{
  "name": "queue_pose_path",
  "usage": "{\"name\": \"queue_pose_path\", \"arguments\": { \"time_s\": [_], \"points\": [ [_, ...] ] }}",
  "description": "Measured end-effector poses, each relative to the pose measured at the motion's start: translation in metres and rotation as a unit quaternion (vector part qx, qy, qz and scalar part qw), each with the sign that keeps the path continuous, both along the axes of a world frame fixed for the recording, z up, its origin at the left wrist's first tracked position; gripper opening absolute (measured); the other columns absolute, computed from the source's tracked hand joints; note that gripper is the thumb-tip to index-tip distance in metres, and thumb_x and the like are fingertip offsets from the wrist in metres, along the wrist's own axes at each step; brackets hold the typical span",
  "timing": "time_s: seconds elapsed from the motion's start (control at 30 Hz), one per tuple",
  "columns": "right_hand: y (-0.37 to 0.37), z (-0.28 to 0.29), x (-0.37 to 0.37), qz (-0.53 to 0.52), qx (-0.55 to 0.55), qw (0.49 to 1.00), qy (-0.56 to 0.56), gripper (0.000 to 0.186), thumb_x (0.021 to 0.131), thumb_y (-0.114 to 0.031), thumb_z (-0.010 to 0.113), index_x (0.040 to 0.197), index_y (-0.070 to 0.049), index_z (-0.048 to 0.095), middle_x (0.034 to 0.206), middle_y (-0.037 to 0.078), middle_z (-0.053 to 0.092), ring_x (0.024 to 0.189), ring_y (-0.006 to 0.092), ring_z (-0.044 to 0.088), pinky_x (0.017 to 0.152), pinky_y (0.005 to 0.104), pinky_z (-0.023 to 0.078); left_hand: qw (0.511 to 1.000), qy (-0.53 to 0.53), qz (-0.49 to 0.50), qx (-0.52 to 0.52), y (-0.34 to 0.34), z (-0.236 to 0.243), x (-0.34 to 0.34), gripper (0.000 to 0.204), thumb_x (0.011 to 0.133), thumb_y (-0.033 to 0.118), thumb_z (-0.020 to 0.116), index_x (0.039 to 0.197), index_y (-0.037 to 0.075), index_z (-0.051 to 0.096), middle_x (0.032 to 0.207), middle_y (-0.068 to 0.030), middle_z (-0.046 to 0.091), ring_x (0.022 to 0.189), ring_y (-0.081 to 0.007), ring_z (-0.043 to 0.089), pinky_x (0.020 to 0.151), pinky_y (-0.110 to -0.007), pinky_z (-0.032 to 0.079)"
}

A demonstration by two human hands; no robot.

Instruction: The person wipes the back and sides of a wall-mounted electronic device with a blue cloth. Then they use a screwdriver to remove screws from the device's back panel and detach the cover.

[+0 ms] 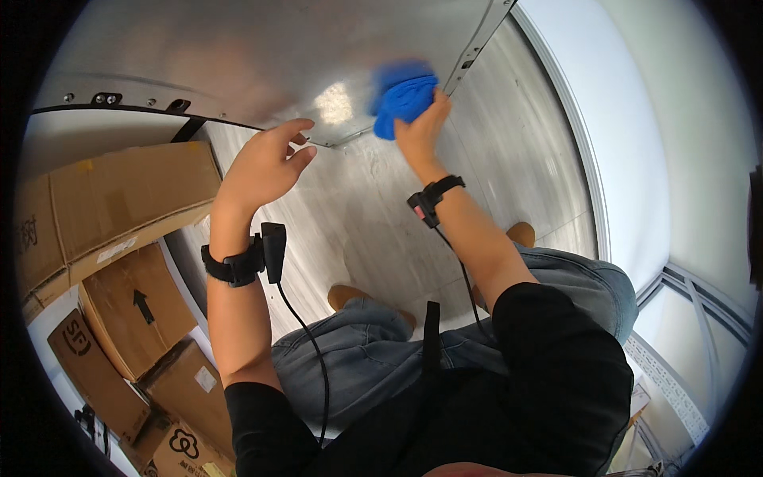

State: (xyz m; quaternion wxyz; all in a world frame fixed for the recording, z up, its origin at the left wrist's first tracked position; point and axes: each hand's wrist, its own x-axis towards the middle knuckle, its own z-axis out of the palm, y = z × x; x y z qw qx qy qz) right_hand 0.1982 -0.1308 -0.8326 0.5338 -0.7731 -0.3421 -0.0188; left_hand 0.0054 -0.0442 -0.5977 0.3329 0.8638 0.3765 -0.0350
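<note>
A broad, shiny metal panel (238,48), its far end cut off from view, slopes over a grey wood-look floor (373,191) as a person in a black short-sleeved top (540,381) and faded jeans (358,338) bends toward it. At least five cardboard boxes (131,199) crowd the left side, the lowest ones partly hidden; dark printing marks several of them, including an upward arrow, and two carry pale labels too small for me to read. Two brown shoes (346,296) peek out beneath the jeans. The left hand (266,163) is loosely spread, thumb apart, at the panel's lower edge (whether it touches, I cannot tell). The right hand (425,127) grips one bunched blue cloth (404,99) against the panel near its right-hand corner, a blurred blue reflection just above. Two black wrist devices (273,242), one per arm, trail thin cables.
</note>
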Motion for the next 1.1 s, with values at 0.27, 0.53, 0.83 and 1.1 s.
{"name": "queue_pose_path", "arguments": {
  "time_s": [0.27,0.53,0.83,1.1],
  "points": [
    [0.000,-0.038,0.011,-0.067,-0.075,0.977,0.190,0.099,0.068,-0.018,0.083,0.140,0.002,0.018,0.136,0.029,0.038,0.124,0.0458,0.042,0.102,0.0472,0.039,1.000,-0.007,-0.005,0.007,0.008,-0.014,-0.005,0.038,0.088,0.018,0.062,0.123,0.003,0.057,0.103,-0.0203,0.066,0.088,-0.0304,0.066,0.077,-0.037,0.050],
    [0.030,-0.030,-0.058,-0.045,-0.042,0.922,0.383,0.104,0.073,-0.017,0.080,0.143,0.000,0.006,0.138,0.029,0.035,0.126,0.0404,0.043,0.106,0.0447,0.036,0.999,0.018,0.015,0.029,0.003,-0.013,-0.016,0.040,0.088,0.019,0.063,0.124,0.004,0.056,0.105,-0.0194,0.067,0.088,-0.0302,0.066,0.079,-0.037,0.051],
    [0.029,0.091,-0.085,0.037,0.143,0.904,0.402,0.097,0.077,-0.020,0.078,0.142,0.003,0.011,0.136,0.021,0.035,0.128,0.0310,0.038,0.107,0.0414,0.031,0.997,-0.004,-0.012,0.070,-0.007,0.044,-0.020,0.023,0.084,0.015,0.063,0.100,0.000,0.068,0.088,-0.0188,0.069,0.079,-0.0311,0.067,0.073,-0.037,0.052],
    [0.030,0.247,-0.037,-0.037,0.231,0.960,-0.150,0.078,0.070,-0.014,0.080,0.135,0.000,0.038,0.128,0.019,0.041,0.116,0.0360,0.043,0.097,0.0469,0.033,0.906,-0.338,0.147,0.208,-0.013,0.114,-0.020,0.021,0.087,0.007,0.063,0.107,0.004,0.067,0.072,-0.0051,0.064,0.059,-0.0087,0.054,0.052,-0.022,0.040]
  ]
}}
